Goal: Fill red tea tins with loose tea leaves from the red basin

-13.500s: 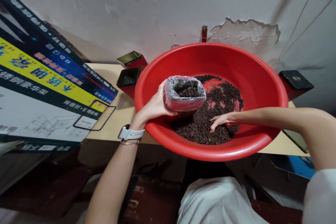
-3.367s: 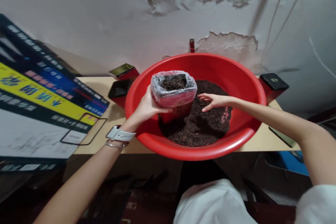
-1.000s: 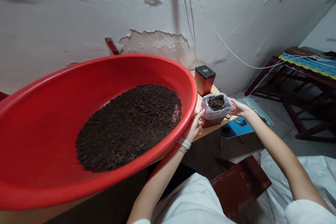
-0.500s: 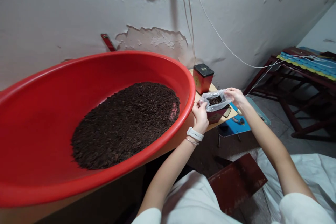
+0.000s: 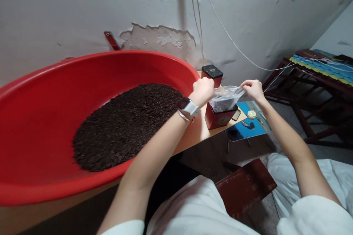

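Note:
A clear plastic bag (image 5: 225, 98) rises out of an open dark-red square tin (image 5: 220, 117) on the table corner. My left hand (image 5: 203, 90) is closed on the bag's left edge, and my right hand (image 5: 253, 89) pinches its right edge, so the top is stretched between them. What lies inside the bag is hidden from this angle. To the left, a big red plastic tub (image 5: 41, 125) holds a heap of dark, dry leaf-like flakes (image 5: 129, 128). Behind the bag stands a second red tin with a black lid (image 5: 212, 71).
The wooden table (image 5: 198, 136) ends just right of the open tin, where a small metal lid (image 5: 236, 114) lies. Beyond is a low blue table (image 5: 244, 130) with small items. A dark-red stool (image 5: 245, 187) stands below. White cables (image 5: 234, 42) hang along the peeling wall.
Both hands have lifted the bag's rim upward from around the tin's mouth, and the bag now stands taller. My left wrist has turned over. The view has shifted slightly.

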{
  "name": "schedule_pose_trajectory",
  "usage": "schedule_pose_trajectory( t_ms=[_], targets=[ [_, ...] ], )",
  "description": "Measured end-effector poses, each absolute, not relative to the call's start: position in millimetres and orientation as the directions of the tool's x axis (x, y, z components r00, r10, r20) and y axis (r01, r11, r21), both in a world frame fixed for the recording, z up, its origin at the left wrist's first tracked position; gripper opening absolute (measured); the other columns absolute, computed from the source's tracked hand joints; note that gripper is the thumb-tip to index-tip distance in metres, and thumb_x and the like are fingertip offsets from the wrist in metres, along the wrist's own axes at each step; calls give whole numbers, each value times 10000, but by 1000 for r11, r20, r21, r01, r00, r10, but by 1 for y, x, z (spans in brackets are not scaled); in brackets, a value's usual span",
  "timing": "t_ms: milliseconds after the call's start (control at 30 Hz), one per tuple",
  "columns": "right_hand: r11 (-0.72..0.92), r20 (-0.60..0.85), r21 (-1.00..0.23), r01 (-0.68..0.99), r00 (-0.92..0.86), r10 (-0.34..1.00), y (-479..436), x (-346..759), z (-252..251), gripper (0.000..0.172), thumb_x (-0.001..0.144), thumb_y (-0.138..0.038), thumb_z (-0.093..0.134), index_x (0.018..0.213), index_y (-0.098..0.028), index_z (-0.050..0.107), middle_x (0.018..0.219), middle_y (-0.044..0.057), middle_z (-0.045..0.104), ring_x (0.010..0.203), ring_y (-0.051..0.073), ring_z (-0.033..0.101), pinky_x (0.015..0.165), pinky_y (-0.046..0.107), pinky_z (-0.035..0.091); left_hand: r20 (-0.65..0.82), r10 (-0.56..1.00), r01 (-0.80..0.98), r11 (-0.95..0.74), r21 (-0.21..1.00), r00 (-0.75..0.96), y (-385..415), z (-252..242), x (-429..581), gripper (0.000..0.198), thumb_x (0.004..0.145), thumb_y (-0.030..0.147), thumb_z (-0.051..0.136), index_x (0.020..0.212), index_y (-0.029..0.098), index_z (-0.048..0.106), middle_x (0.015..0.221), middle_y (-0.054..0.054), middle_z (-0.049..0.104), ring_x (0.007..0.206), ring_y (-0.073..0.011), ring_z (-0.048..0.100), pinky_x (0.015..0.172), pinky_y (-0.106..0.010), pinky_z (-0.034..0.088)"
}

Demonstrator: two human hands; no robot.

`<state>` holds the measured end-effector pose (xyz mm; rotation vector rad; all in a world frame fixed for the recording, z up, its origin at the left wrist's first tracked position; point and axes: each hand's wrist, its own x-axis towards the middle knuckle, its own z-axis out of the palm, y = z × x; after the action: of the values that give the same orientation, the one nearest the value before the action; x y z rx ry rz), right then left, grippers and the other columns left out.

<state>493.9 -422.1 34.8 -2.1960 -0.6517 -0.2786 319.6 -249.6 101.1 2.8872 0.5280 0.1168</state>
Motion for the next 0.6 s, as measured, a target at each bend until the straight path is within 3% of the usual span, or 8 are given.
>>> schedule_pose_trajectory(
  t_ms=[100, 200, 300, 500, 600],
  targets=[
    [-459, 336, -756, 467, 878, 341, -426, 490, 41, 163, 574, -179, 531, 628, -162, 684, 469, -20, 505, 500, 122, 449, 557, 261, 379, -86, 329, 339, -927, 160, 941, -225, 103, 323, 310, 680, 102, 681, 984, 73, 737, 1024, -216, 715, 1034, -361, 685, 834, -359, 544],
    [-352, 207, -874, 336, 911, 357, -428, 487, 43, 73, 555, -165, 550, 578, -167, 620, 509, -6, 536, 521, 117, 473, 536, 240, 401, -187, 295, 339, -899, 278, 937, -206, 96, 323, 120, 642, 139, 677, 742, 103, 733, 796, -138, 735, 818, -274, 724, 727, -291, 544],
    [-325, 129, -912, 251, 926, 354, -433, 489, 44, 21, 557, -147, 584, 557, -167, 591, 553, 12, 563, 556, 121, 506, 542, 235, 441, -130, 323, 348, -851, 393, 937, -196, 87, 322, 73, 658, 128, 626, 615, 120, 684, 641, -97, 700, 699, -211, 701, 685, -257, 526],
    [-340, 101, -915, 218, 938, 332, -449, 498, 40, 30, 550, -160, 633, 550, -170, 605, 558, 34, 580, 527, 122, 514, 491, 233, 442, -21, 316, 276, -792, 545, 949, -191, 81, 318, 282, 646, 111, 603, 375, 169, 552, 449, -75, 592, 571, -205, 643, 659, -281, 500],
    [-357, 132, -896, 265, 925, 356, -453, 499, 40, 47, 550, -189, 650, 536, -183, 605, 544, 35, 586, 532, 132, 526, 476, 232, 439, 37, 309, 243, -811, 532, 950, -191, 83, 316, 260, 618, 104, 632, 384, 181, 546, 420, -49, 548, 600, -211, 636, 682, -284, 487]
  ],
)
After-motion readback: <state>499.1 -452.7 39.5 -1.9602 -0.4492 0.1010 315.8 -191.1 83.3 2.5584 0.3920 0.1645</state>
